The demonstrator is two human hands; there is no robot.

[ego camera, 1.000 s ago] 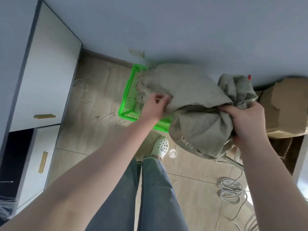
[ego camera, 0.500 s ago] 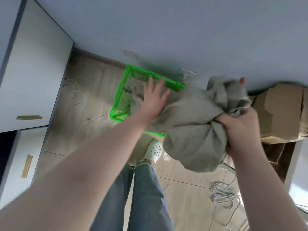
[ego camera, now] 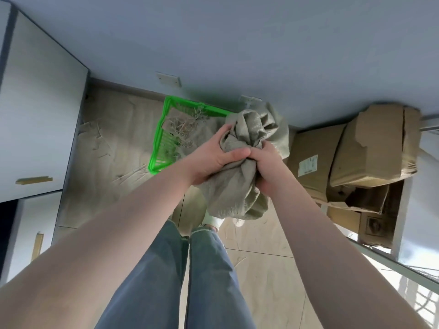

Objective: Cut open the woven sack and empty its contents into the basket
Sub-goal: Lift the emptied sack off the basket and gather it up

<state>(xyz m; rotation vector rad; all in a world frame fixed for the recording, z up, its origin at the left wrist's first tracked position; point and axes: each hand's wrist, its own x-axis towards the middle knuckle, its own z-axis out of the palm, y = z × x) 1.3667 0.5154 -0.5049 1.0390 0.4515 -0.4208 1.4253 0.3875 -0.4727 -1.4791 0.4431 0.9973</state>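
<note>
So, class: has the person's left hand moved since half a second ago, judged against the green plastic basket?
Yes. The left hand has left the green plastic basket and moved right, now gripping the grey woven sack.

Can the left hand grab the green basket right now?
Probably not yet. The left hand is busy gripping the bunched sack together with the right hand. The basket sits on the floor below, so it would need to let go and reach down.

Grey-green woven sack (ego camera: 240, 186), bright green basket (ego camera: 158, 148), brown cardboard boxes (ego camera: 370, 148), blue jeans (ego camera: 190, 281)
</note>
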